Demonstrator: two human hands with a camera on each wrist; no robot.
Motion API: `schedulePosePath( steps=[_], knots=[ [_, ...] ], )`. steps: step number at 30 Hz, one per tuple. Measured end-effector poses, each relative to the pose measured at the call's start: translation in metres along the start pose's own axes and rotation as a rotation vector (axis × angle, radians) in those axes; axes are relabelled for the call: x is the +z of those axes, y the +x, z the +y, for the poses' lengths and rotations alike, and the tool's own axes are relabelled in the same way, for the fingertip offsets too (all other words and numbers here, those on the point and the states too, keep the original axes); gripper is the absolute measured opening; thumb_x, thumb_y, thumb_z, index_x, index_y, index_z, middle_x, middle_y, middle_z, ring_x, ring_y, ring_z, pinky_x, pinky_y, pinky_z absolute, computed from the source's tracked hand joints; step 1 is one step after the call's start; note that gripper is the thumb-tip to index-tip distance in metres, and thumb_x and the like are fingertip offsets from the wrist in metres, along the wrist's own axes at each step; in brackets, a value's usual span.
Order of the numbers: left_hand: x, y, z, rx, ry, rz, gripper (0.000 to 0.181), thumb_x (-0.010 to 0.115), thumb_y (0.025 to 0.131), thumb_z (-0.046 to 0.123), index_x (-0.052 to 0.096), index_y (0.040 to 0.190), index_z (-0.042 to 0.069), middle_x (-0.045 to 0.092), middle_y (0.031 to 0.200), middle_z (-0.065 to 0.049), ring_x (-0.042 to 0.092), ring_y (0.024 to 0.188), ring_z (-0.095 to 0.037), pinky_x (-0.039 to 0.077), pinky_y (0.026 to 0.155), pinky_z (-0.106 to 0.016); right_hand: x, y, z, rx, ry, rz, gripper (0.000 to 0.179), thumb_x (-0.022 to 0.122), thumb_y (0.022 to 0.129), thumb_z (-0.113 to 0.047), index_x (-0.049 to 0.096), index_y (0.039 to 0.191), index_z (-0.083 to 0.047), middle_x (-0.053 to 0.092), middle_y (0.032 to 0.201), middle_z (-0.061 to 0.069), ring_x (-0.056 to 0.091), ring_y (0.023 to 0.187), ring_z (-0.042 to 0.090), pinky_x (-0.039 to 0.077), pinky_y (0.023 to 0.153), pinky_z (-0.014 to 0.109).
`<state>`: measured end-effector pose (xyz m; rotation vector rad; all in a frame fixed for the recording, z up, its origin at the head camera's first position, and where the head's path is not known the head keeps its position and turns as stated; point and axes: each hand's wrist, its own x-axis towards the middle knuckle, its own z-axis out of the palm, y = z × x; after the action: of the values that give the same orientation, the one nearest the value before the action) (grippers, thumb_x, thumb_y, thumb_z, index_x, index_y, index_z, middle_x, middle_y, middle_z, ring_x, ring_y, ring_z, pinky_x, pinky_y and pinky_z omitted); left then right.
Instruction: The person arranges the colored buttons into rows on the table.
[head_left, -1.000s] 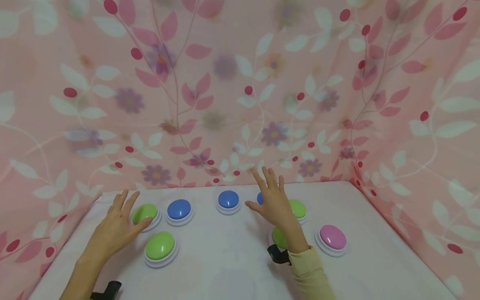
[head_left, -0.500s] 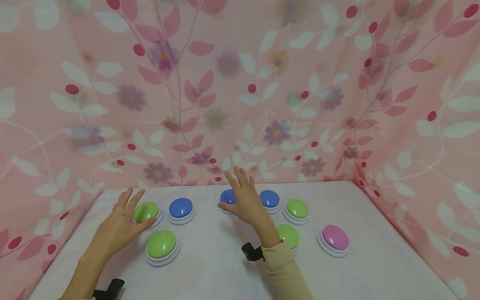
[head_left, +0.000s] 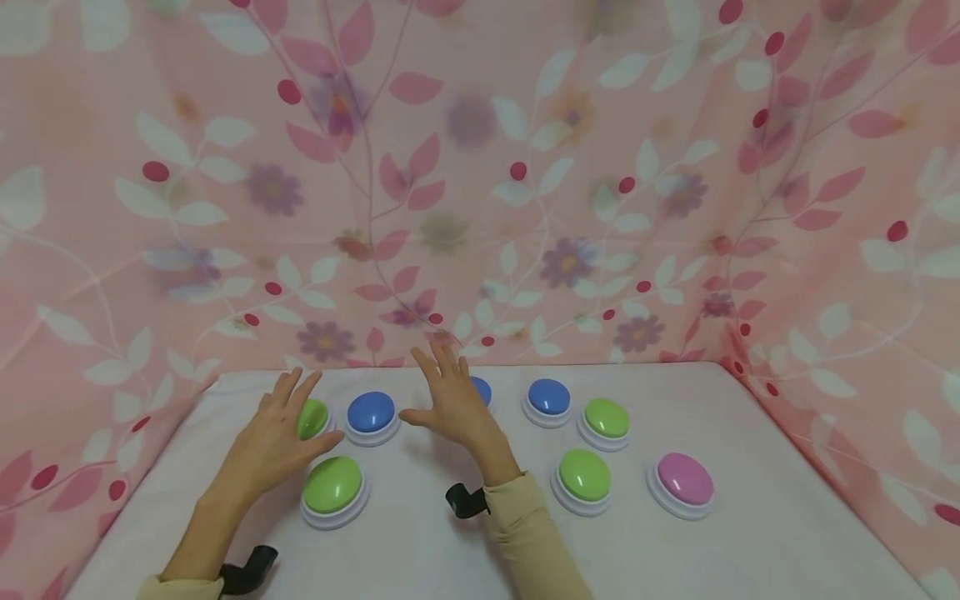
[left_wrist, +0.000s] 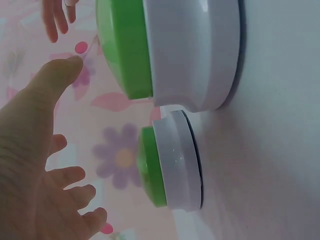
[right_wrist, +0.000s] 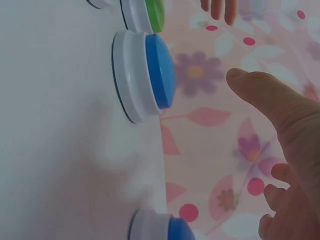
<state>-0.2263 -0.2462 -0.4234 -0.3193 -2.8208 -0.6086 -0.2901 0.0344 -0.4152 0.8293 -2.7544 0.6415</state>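
Fingers (head_left: 305, 390) spread apart, empty, on left hand (head_left: 272, 446) near green buttons (head_left: 333, 485) and right hand (head_left: 455, 410) near blue buttons (head_left: 371, 412). Seemingly poised before pressing; next, probably lower either hand.

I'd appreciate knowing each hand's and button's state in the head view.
Left hand: open, raised, holding nothing.
Right hand: open, raised, holding nothing.
Four glossy round green buttons: dome up, one partly hidden.
Three glossy round blue buttons: dome up, one partly hidden.
Glossy round pink button: dome up, fully visible.
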Motion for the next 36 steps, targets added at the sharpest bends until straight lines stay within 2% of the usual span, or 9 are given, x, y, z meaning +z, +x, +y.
schedulePosePath(
  steps=[5, 9, 13, 17, 22, 25, 29, 36],
  knots=[
    [0.004, 0.003, -0.001, -0.003, -0.016, -0.02, 0.102, 0.069, 0.083, 0.062, 0.02, 0.158, 0.013, 0.013, 0.162, -0.025, 0.017, 0.14, -0.06, 0.026, 0.097, -0.08, 0.009, 0.003, -0.005, 0.03, 0.005, -0.035, 0.097, 0.076, 0.083, -0.049, 0.024, 0.158, -0.019, 0.015, 0.165, 0.013, 0.016, 0.151, 0.036, 0.017, 0.119, 0.056],
    [0.01, 0.007, -0.002, 0.003, -0.027, -0.04, 0.103, 0.069, 0.083, 0.062, 0.02, 0.159, 0.014, 0.012, 0.163, -0.024, 0.017, 0.14, -0.06, 0.025, 0.097, -0.08, 0.015, 0.005, -0.009, 0.045, 0.048, -0.067, 0.097, 0.077, 0.083, -0.048, 0.024, 0.158, -0.019, 0.014, 0.165, 0.011, 0.011, 0.152, 0.033, 0.016, 0.12, 0.054],
    [0.017, 0.013, -0.002, 0.035, -0.037, -0.033, 0.101, 0.074, 0.081, 0.056, 0.023, 0.158, 0.013, 0.015, 0.161, -0.025, 0.016, 0.144, -0.055, 0.023, 0.102, -0.077, 0.022, 0.008, -0.012, 0.047, 0.094, -0.087, 0.096, 0.078, 0.082, -0.047, 0.025, 0.157, -0.019, 0.014, 0.165, 0.01, 0.01, 0.152, 0.033, 0.016, 0.12, 0.054],
    [0.024, 0.02, 0.0, 0.071, -0.036, -0.03, 0.098, 0.077, 0.08, 0.051, 0.028, 0.156, 0.012, 0.02, 0.159, -0.028, 0.018, 0.144, -0.053, 0.019, 0.109, -0.073, 0.03, 0.012, -0.014, 0.064, 0.14, -0.109, 0.095, 0.078, 0.082, -0.044, 0.025, 0.158, -0.023, 0.014, 0.165, 0.008, 0.013, 0.152, 0.035, 0.021, 0.118, 0.056],
    [0.032, 0.025, 0.004, 0.095, -0.016, -0.044, 0.095, 0.078, 0.079, 0.049, 0.034, 0.153, 0.009, 0.025, 0.157, -0.03, 0.023, 0.143, -0.052, 0.019, 0.111, -0.07, 0.041, 0.016, -0.017, 0.055, 0.157, -0.15, 0.098, 0.08, 0.082, -0.04, 0.021, 0.159, -0.022, 0.016, 0.164, 0.012, 0.019, 0.15, 0.038, 0.026, 0.117, 0.055],
    [0.035, 0.027, 0.005, 0.104, -0.001, -0.053, 0.095, 0.078, 0.079, 0.05, 0.036, 0.152, 0.007, 0.027, 0.156, -0.03, 0.027, 0.142, -0.05, 0.019, 0.112, -0.07, 0.05, 0.017, -0.018, 0.045, 0.18, -0.18, 0.099, 0.079, 0.083, -0.041, 0.02, 0.159, -0.017, 0.016, 0.164, 0.014, 0.019, 0.15, 0.036, 0.023, 0.119, 0.051],
    [0.039, 0.03, 0.004, 0.122, 0.023, -0.061, 0.095, 0.078, 0.078, 0.052, 0.038, 0.151, 0.006, 0.029, 0.155, -0.03, 0.031, 0.14, -0.048, 0.018, 0.111, -0.071, 0.059, 0.015, -0.019, 0.071, 0.214, -0.209, 0.099, 0.077, 0.084, -0.044, 0.019, 0.159, -0.015, 0.017, 0.164, 0.012, 0.02, 0.15, 0.032, 0.028, 0.118, 0.046],
    [0.041, 0.031, 0.004, 0.154, 0.083, -0.059, 0.084, 0.081, 0.078, 0.039, 0.045, 0.146, 0.005, 0.04, 0.149, -0.029, 0.041, 0.136, -0.046, 0.018, 0.109, -0.074, 0.068, 0.016, -0.018, 0.091, 0.217, -0.229, 0.093, 0.075, 0.086, -0.038, 0.021, 0.159, -0.016, 0.021, 0.163, 0.013, 0.03, 0.147, 0.027, 0.036, 0.114, 0.04]
  ],
)
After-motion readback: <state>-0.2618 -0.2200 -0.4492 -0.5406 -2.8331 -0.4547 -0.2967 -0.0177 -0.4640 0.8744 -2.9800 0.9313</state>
